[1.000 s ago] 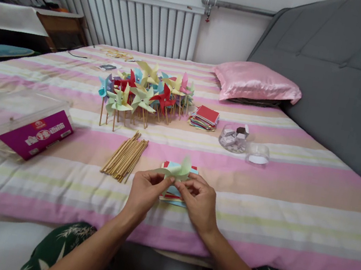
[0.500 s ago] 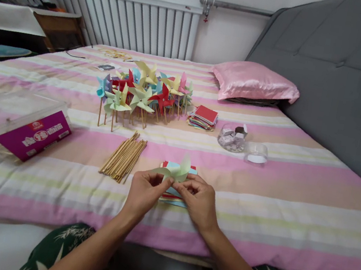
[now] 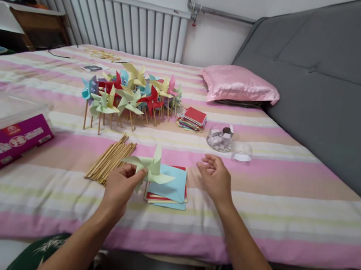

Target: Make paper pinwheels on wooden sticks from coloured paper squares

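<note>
A pale green paper pinwheel [image 3: 150, 167] is pinched at its centre between the thumb and fingers of my left hand [image 3: 122, 185]. It has no stick on it. Just below and to its right lies a stack of coloured paper squares [image 3: 171, 184], light blue on top. My right hand [image 3: 216, 178] is over the bed to the right of that stack, fingers loosely curled and apart, holding nothing. Beyond it stand a round clear tub [image 3: 219, 139] with small white boxes inside and a clear round container [image 3: 242, 153]. Left of the pinwheel lies a bundle of thin wooden sticks [image 3: 109, 159].
Several finished pinwheels on sticks [image 3: 131, 98] stand at the back of the striped bed [image 3: 279, 185]. A second paper stack [image 3: 193, 118] lies beside them. At left is a clear plastic box with a purple label [image 3: 8, 139]. A pink pillow [image 3: 240, 86] rests near the grey headboard [image 3: 332, 87].
My right hand has let go of the pinwheel and moved right, toward the round tub. My left hand keeps the pinwheel and has shifted left, uncovering the paper stack. The view has turned right.
</note>
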Available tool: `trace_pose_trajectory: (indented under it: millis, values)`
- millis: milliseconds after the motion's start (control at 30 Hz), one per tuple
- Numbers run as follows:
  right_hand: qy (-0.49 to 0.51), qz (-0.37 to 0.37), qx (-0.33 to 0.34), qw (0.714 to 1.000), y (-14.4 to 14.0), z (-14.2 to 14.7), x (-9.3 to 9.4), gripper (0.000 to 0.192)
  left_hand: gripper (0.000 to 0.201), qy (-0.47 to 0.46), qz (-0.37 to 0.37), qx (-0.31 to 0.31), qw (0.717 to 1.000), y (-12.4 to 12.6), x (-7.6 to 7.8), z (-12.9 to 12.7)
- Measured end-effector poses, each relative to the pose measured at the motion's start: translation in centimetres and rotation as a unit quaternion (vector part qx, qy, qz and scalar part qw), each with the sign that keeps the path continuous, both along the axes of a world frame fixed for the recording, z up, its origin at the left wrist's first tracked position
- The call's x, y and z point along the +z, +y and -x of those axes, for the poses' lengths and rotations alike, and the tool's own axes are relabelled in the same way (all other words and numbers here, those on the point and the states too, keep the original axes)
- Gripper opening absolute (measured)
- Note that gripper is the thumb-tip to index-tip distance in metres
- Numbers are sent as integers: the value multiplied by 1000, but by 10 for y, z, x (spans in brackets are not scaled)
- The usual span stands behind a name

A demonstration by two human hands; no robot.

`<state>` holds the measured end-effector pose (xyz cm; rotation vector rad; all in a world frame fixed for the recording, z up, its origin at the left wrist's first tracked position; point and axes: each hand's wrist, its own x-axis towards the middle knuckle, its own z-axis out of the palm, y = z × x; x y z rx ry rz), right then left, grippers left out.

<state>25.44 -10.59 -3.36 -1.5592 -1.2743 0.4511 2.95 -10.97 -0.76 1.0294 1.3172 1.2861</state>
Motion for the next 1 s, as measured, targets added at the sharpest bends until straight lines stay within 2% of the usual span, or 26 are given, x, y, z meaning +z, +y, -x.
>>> trace_pose_trajectory:
  millis: [167, 233, 267, 300, 433, 567, 767, 1000]
  values:
    - [-193, -7, -71, 979, 31, -37, 4, 42, 13, 11, -1, 1, 1000, 1, 1, 2]
    - [-296, 27, -80, 951, 44, -46, 11, 44, 13, 23, 0, 3, 1000, 3, -1, 3]
    - [-356, 71, -78, 929, 52, -51, 15, 45, 12, 27, 2, 6, 1000, 4, -2, 4]
    - [-375, 91, -68, 920, 59, -55, 18, 45, 12, 30, 3, 8, 1000, 5, -3, 4]
    - [-422, 162, -49, 891, 89, -70, 28, 37, 11, 21, 1, 9, 1000, 8, -5, 6]
    - [-455, 234, -63, 857, 108, -79, 31, 42, 13, 27, 5, 9, 1000, 8, -4, 7]
    - [-492, 318, 3, 811, 118, -90, 33, 19, 17, 36, 8, 0, 999, 8, -5, 9]
    - [-509, 389, 40, 767, 128, -92, 19, 31, 20, 50, 17, -9, 999, 10, -10, 11]
